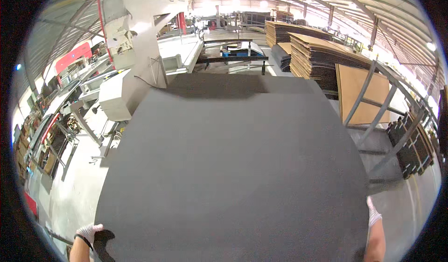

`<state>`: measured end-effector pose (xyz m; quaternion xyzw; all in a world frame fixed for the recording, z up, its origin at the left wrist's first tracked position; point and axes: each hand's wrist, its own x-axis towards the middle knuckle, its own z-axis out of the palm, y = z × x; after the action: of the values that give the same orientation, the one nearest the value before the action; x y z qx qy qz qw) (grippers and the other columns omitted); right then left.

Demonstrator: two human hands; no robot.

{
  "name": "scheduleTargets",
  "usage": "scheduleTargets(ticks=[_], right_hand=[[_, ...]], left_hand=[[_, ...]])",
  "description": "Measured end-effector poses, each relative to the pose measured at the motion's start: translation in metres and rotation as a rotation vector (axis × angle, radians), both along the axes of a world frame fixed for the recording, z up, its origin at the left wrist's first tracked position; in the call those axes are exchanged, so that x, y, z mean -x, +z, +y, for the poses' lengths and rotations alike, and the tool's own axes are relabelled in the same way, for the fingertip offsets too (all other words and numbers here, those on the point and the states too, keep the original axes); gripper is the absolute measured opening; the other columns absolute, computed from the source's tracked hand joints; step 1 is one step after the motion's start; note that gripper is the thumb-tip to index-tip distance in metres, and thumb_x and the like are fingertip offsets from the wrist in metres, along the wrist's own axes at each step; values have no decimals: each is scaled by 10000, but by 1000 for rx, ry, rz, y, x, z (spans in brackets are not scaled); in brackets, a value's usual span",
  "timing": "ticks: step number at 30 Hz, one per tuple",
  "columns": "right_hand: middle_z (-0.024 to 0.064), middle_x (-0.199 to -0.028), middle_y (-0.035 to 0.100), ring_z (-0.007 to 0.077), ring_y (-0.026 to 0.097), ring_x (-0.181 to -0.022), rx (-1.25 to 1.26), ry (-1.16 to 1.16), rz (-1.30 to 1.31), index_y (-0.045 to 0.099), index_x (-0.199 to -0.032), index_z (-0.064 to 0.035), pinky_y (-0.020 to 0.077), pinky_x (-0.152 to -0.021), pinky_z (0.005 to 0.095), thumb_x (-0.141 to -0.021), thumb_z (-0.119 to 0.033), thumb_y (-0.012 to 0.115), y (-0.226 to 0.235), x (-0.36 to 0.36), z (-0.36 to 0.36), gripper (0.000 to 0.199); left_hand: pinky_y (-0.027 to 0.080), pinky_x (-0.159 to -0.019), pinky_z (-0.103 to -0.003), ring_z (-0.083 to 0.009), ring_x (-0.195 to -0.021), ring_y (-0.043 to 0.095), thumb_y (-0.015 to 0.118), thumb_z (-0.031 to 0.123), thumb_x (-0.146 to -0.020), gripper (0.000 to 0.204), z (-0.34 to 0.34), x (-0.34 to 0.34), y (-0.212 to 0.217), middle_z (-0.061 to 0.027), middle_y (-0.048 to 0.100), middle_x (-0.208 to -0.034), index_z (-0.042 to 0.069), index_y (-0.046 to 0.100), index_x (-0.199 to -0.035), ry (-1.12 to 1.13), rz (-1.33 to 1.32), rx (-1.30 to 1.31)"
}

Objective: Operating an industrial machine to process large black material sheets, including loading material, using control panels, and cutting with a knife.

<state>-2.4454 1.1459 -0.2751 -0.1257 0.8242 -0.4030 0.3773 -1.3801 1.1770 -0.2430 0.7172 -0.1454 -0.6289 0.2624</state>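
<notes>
A large flat dark grey sheet (233,168) fills the middle of the view and stretches away from me. My left hand (88,232), in a pale glove with a dark band at the wrist, is closed on its near left edge, thumb toward the top face. On the near right edge my right hand (373,214), also in a pale glove, grips the sheet with the thumb pointing up along the side. The fingers of both hands are mostly hidden by the sheet. At the far end, a darker area (219,84) lies across the sheet.
A tall pale machine (140,33) stands ahead on the left, close to the sheet's far corner. Stacks of brown and black boards (312,56) rise at the far right. A metal frame (373,98) and a tan panel (357,94) stand nearer on the right.
</notes>
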Motion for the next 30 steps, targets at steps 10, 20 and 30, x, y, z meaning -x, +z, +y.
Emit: scheduleTargets(ticks=[10, 20, 30], right_hand=[[165, -1203, 618, 323, 553, -1121, 50, 366, 102, 574, -1260, 15, 392, -1007, 415, -717, -561, 756, 109, -48, 54, 812], [68, -992, 658, 186, 611, -866, 642, 424, 111, 628, -1102, -13, 498, -771, 351, -817, -282, 695, 235, -172, 229, 397], [150, -1441, 440, 348, 413, -1303, 1316, 153, -383, 398, -1439, -61, 297, -1132, 494, -944, -502, 477, 103, -297, 200, 668]], left_hand=[[492, -920, -393, -297, -963, 656, 861, 284, -683, 603, 37, 104, 168, -156, 688, -1070, -45, 641, -1138, -14, -291, 252], [491, -928, -385, -253, -1077, 586, 783, 250, -694, 793, 313, 146, 193, -129, 597, -1216, -38, 444, -1351, 74, -131, 947], [484, -949, -379, -281, -1112, 591, 556, 314, -939, 465, 621, -128, 18, -187, 584, -1274, 2, 557, -1284, 825, -783, 1140]])
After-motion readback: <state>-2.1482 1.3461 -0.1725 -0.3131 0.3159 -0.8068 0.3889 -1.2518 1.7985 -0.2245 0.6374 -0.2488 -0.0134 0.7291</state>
